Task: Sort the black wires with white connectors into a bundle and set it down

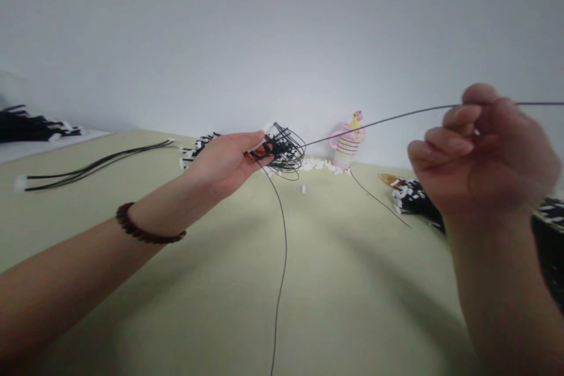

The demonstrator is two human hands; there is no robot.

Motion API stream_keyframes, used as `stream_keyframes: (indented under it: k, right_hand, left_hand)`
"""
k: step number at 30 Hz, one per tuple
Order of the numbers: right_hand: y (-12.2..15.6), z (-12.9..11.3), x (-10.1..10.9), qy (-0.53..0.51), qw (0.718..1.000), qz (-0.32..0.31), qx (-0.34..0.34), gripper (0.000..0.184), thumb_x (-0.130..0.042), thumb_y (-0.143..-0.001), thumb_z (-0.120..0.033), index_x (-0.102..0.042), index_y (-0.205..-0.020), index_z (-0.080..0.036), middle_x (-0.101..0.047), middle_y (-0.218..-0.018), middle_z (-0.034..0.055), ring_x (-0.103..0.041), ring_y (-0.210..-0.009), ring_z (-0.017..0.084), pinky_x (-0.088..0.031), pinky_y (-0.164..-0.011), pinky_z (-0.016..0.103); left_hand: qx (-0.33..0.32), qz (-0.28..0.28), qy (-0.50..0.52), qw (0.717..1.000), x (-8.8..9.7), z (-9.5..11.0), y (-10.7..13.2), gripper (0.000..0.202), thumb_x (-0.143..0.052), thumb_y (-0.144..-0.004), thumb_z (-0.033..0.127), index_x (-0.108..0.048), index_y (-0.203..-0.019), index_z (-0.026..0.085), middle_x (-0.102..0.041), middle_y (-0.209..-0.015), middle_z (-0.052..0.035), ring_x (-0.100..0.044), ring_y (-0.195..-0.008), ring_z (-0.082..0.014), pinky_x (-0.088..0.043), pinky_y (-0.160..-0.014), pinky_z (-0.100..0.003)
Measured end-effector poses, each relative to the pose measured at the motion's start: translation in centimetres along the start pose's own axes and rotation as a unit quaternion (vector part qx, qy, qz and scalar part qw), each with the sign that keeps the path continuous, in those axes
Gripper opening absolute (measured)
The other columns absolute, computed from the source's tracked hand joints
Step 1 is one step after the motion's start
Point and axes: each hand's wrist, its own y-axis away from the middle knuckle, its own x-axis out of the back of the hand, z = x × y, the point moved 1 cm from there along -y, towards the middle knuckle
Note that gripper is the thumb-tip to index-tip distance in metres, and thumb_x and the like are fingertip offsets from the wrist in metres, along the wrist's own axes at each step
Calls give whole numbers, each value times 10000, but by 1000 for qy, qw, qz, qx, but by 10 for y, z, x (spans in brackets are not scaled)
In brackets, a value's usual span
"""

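My right hand (489,153), raised at the right, pinches a thin black wire (388,120) between thumb and forefinger. This wire runs left toward my left hand (224,161) and also out past the right edge. The left hand, with a beaded bracelet (145,233) on its wrist, is closed on black wire, with something small and white at the thumb tip. A thin strand (284,235) hangs from these fingers to the bottom edge. Behind the fingertips sits a tangled coil of black wire (291,153). Exactly where the wires meet in the left fingers is hidden.
Small white connectors (317,164) lie scattered along the wall. A pink striped cup (347,150) stands among them. Bundled black cables with white ends (414,197) lie at right, more cables (30,124) at far left. A loose cable harness (97,163) rests on the table (211,305).
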Motion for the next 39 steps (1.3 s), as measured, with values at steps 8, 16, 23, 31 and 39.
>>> stream_keyframes:
  k: [8, 16, 23, 31, 39]
  right_hand:
    - [-5, 15, -2, 81, 991, 30, 98, 229, -358, -877, -258, -584, -911, -246, -531, -858, 38, -407, -471, 35, -262, -388, 205]
    - [38, 54, -55, 346, 920, -125, 132, 211, -507, -794, -235, -595, -965, -148, -582, -653, 18, -493, -492, 73, -391, -468, 198]
    - [49, 74, -67, 385, 899, -179, 104, 162, -469, -774, -198, -578, -675, -131, -485, -499, -23, -399, -447, 49, -317, -469, 174]
    - [51, 74, -68, 381, 901, -178, 106, 166, -450, -780, -199, -557, -670, -135, -476, -510, -25, -392, -458, 50, -305, -477, 173]
    - [51, 76, -69, 364, 906, -187, 109, 136, -448, -774, -170, -547, -690, -132, -465, -526, -25, -383, -473, 51, -299, -482, 172]
  left_hand:
    - [9, -11, -1, 1000, -4, -3, 5, 30, -567, -707, 98, -583, -731, 91, -594, -840, -91, -548, -802, -155, -447, -832, -369]
    - [33, -40, -19, 998, -12, -9, 21, 105, -604, -697, 186, -607, -742, 91, -608, -810, -88, -546, -786, -155, -439, -825, -366]
    - [61, -48, -36, 996, -22, -9, 32, 86, -604, -696, 190, -616, -697, 105, -615, -774, -74, -546, -769, -152, -433, -817, -357]
    - [62, -48, -35, 996, -23, -10, 34, 93, -600, -699, 194, -613, -704, 102, -613, -748, -71, -551, -772, -160, -426, -809, -354]
    - [64, -49, -35, 996, -22, -12, 34, 103, -595, -709, 195, -613, -712, 93, -611, -771, -76, -545, -759, -149, -425, -807, -341]
